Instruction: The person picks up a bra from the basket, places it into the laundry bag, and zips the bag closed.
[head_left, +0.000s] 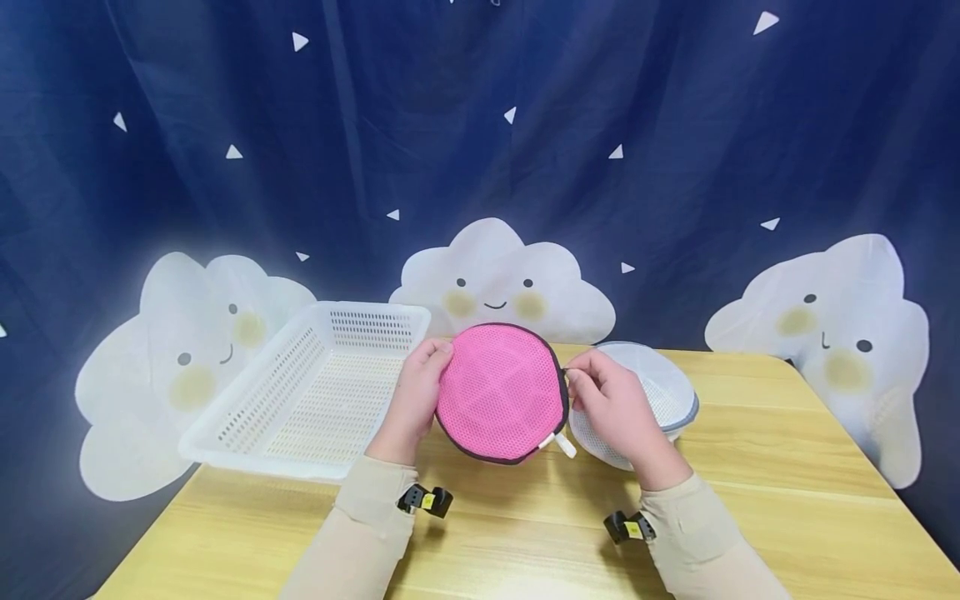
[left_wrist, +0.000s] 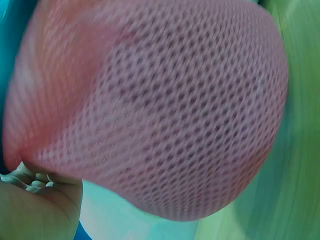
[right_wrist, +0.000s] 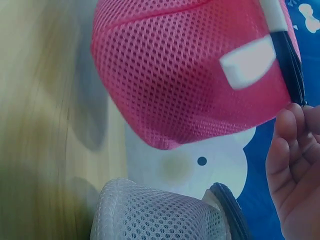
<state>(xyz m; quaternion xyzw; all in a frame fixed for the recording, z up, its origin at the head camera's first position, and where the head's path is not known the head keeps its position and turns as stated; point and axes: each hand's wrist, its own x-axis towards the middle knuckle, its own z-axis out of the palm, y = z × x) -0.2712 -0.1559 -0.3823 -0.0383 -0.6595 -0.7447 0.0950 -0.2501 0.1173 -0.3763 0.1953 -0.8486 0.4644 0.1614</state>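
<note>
A round pink mesh laundry bag point(head_left: 501, 392) with a black zipped edge is held up above the table, in the middle of the head view. My left hand point(head_left: 415, 390) grips its left side. At the opposite edge, the fingertips of my right hand point(head_left: 617, 407) pinch the zip end on the black band, seen closer in the right wrist view. A white tag point(right_wrist: 249, 62) sticks out beside the zip. The bag's rounded mesh body point(left_wrist: 200, 110) fills most of the left wrist view, hiding most of the left fingers.
On the wooden table point(head_left: 780, 467), a white mesh bag point(head_left: 645, 367) with grey-blue trim sits just behind my right hand. A white slotted plastic basket point(head_left: 262, 465) stands to the left. Behind the table hangs a dark blue curtain point(head_left: 480, 108) with cloud prints.
</note>
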